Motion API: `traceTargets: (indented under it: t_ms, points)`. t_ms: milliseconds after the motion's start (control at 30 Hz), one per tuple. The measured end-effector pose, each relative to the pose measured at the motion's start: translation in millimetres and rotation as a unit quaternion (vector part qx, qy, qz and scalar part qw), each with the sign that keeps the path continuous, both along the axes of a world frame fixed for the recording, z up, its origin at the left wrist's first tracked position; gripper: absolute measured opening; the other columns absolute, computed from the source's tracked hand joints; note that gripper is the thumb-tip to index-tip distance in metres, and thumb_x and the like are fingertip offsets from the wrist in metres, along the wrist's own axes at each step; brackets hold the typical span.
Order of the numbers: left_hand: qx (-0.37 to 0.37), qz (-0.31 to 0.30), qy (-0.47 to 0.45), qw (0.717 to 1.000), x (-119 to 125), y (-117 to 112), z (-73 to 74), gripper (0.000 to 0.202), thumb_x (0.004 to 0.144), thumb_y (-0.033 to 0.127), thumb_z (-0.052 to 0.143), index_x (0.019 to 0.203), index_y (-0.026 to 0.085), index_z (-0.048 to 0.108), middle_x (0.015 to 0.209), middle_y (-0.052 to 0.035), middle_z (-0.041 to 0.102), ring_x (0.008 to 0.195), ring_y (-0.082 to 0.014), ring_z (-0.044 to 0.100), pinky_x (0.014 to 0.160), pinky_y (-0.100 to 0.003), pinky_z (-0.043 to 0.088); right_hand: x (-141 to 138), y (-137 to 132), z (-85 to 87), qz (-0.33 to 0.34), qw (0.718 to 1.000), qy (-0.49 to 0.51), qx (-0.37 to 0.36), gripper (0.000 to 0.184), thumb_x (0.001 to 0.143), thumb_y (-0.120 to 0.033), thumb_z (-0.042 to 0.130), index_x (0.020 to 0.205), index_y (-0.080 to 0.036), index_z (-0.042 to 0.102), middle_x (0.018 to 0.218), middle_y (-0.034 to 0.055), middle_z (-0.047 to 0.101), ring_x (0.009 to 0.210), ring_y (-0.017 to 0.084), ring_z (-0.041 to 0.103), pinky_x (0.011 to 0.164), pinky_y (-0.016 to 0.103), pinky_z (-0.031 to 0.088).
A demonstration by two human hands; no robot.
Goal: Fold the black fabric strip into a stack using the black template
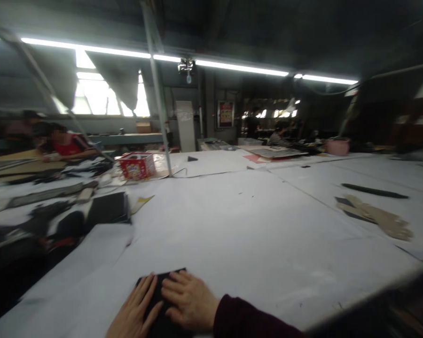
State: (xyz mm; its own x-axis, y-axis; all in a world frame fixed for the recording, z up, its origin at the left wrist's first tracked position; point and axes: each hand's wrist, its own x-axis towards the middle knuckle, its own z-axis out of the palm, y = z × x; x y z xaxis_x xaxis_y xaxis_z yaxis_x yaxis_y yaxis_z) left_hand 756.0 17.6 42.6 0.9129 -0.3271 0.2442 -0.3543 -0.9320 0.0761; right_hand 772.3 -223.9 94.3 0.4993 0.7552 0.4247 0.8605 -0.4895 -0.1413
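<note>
A black piece of flat material point(159, 296), perhaps fabric, lies on the white-covered table point(211, 225) at the near edge of the view. My left hand point(136, 307) rests flat on its left side, fingers stretched forward. On its right side lies my right hand point(188, 298), palm down with the fingers extended, coming out of a dark maroon sleeve point(246, 319). The two hands are close together, with a strip of the black piece showing between them. Its lower part is covered by the hands and cut off by the frame.
Dark cloth pieces point(109, 209) are heaped at the left beside a red patterned box point(137, 166) and a metal pole point(160, 94). A beige glove point(384, 216) and a long dark green object point(373, 190) lie at right. People point(68, 143) sit at tables farther back.
</note>
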Motion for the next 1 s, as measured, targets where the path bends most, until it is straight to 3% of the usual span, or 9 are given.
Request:
traceTargets:
  t_ms: [100, 167, 333, 467, 567, 700, 833, 1000]
  points:
    - [-0.019, 0.019, 0.047, 0.999, -12.6, -15.2, 31.0, 0.062, 0.094, 0.051, 0.037, 0.146, 0.017, 0.031, 0.153, -0.0072, 0.032, 0.141, -0.0234, 0.029, 0.115, -0.042, 0.033, -4.0, 0.5, -4.1, 0.001, 0.998, 0.062, -0.007, 0.049, 0.095, -0.037, 0.041, 0.140, -0.018, 0.042, 0.146, 0.0044, 0.046, 0.139, 0.022, 0.033, 0.115, 0.042, 0.031]
    - [-0.032, 0.025, 0.061, 0.997, -12.3, -17.5, 39.2, 0.060, 0.094, 0.050, 0.038, 0.146, 0.019, 0.031, 0.155, -0.0063, 0.029, 0.143, -0.0227, 0.025, 0.117, -0.041, 0.029, -1.5, 2.8, -12.3, 0.003, 0.997, 0.070, -0.017, 0.048, 0.096, -0.033, 0.040, 0.141, -0.018, 0.041, 0.147, 0.0050, 0.044, 0.139, 0.022, 0.032, 0.115, 0.044, 0.031]
    - [-0.058, 0.036, 0.070, 0.995, -14.0, -14.9, 39.2, 0.063, 0.093, 0.050, 0.042, 0.147, 0.020, 0.028, 0.156, -0.0070, 0.026, 0.144, -0.0224, 0.021, 0.118, -0.041, 0.026, -6.8, 0.7, -21.5, 0.006, 0.998, 0.054, -0.024, 0.049, 0.092, -0.023, 0.044, 0.141, -0.018, 0.042, 0.146, 0.0069, 0.045, 0.138, 0.023, 0.035, 0.113, 0.045, 0.035]
    - [-0.074, 0.024, 0.052, 0.996, -15.5, -15.1, 36.6, 0.062, 0.092, 0.051, 0.043, 0.146, 0.023, 0.029, 0.156, -0.0068, 0.027, 0.144, -0.0234, 0.023, 0.117, -0.044, 0.028, -7.2, 1.4, -6.3, 0.017, 0.997, 0.077, -0.012, 0.045, 0.087, -0.026, 0.053, 0.132, -0.019, 0.053, 0.134, 0.0071, 0.057, 0.127, 0.023, 0.049, 0.113, 0.046, 0.035]
    - [-0.084, 0.025, 0.042, 0.995, -15.4, -14.5, 35.1, 0.063, 0.092, 0.051, 0.044, 0.146, 0.025, 0.028, 0.155, -0.0057, 0.028, 0.144, -0.0230, 0.023, 0.117, -0.044, 0.029, 2.5, 10.6, 2.0, 0.003, 0.998, 0.056, 0.000, 0.048, 0.089, -0.029, 0.051, 0.136, -0.017, 0.048, 0.137, 0.0090, 0.055, 0.129, 0.023, 0.047, 0.114, 0.046, 0.034]
    - [-0.087, 0.026, 0.044, 0.995, -16.6, -13.6, 35.4, 0.063, 0.092, 0.051, 0.044, 0.147, 0.025, 0.027, 0.156, -0.0047, 0.027, 0.144, -0.0224, 0.022, 0.117, -0.043, 0.028, 9.3, 15.3, -12.3, -0.041, 0.999, 0.005, -0.025, 0.048, 0.093, -0.029, 0.046, 0.139, -0.015, 0.045, 0.143, 0.0099, 0.048, 0.134, 0.026, 0.041, 0.111, 0.047, 0.037]
    - [-0.086, 0.030, 0.056, 0.994, -17.6, -13.6, 38.3, 0.062, 0.092, 0.053, 0.041, 0.147, 0.027, 0.027, 0.157, -0.0037, 0.025, 0.145, -0.0215, 0.020, 0.118, -0.044, 0.027, 1.8, 4.6, -24.3, -0.043, 0.998, -0.017, -0.051, 0.047, 0.094, -0.029, 0.047, 0.138, -0.016, 0.046, 0.144, 0.0085, 0.047, 0.134, 0.026, 0.040, 0.110, 0.045, 0.038]
    - [-0.083, 0.034, 0.063, 0.994, -17.4, -14.7, 40.0, 0.062, 0.092, 0.054, 0.040, 0.147, 0.028, 0.025, 0.157, -0.0038, 0.025, 0.145, -0.0210, 0.020, 0.118, -0.046, 0.023, 5.4, 12.2, -0.1, -0.055, 0.998, 0.018, -0.040, 0.037, 0.091, -0.032, 0.052, 0.124, -0.017, 0.057, 0.128, 0.0082, 0.060, 0.119, 0.025, 0.052, 0.109, 0.044, 0.038]
